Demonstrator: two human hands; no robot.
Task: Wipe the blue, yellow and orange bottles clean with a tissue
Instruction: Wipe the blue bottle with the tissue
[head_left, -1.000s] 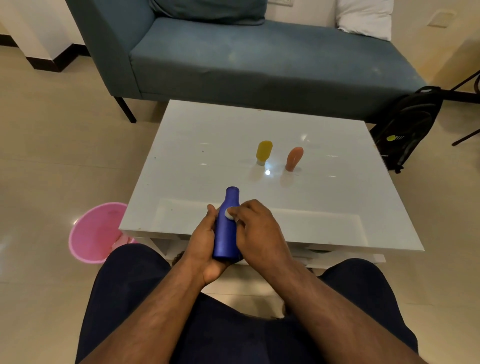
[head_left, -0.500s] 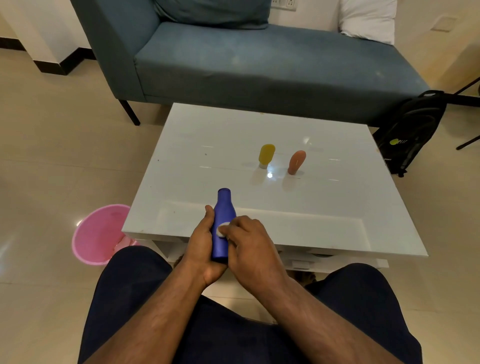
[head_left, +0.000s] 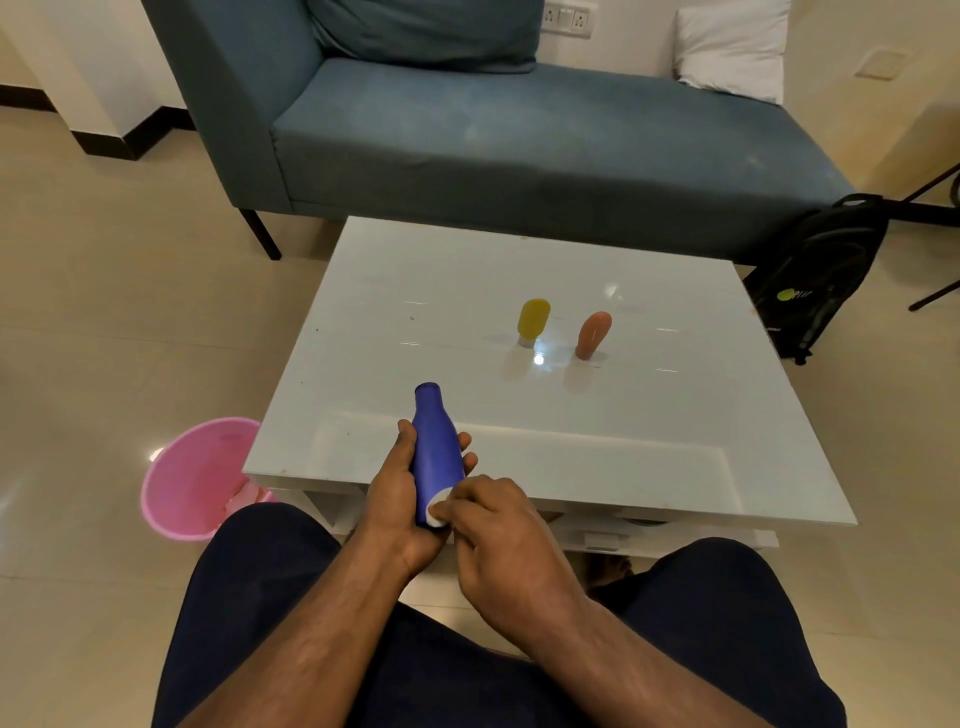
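Observation:
My left hand (head_left: 397, 501) grips the blue bottle (head_left: 435, 447) around its lower body, neck pointing away from me over the near table edge. My right hand (head_left: 498, 540) pinches a small white tissue (head_left: 437, 508) against the bottle's lower right side, near its base. The yellow bottle (head_left: 532, 321) and the orange bottle (head_left: 592, 335) stand side by side in the middle of the white table (head_left: 623, 467), apart from both hands.
A pink bin (head_left: 195, 478) sits on the floor left of the table. A blue sofa (head_left: 519, 140) stands behind the table, and a black backpack (head_left: 818, 275) leans at the right. My dark-clothed knees fill the foreground.
My right hand has slid the tissue down the blue bottle from its shoulder to near its base. The bottle has stayed in my left hand.

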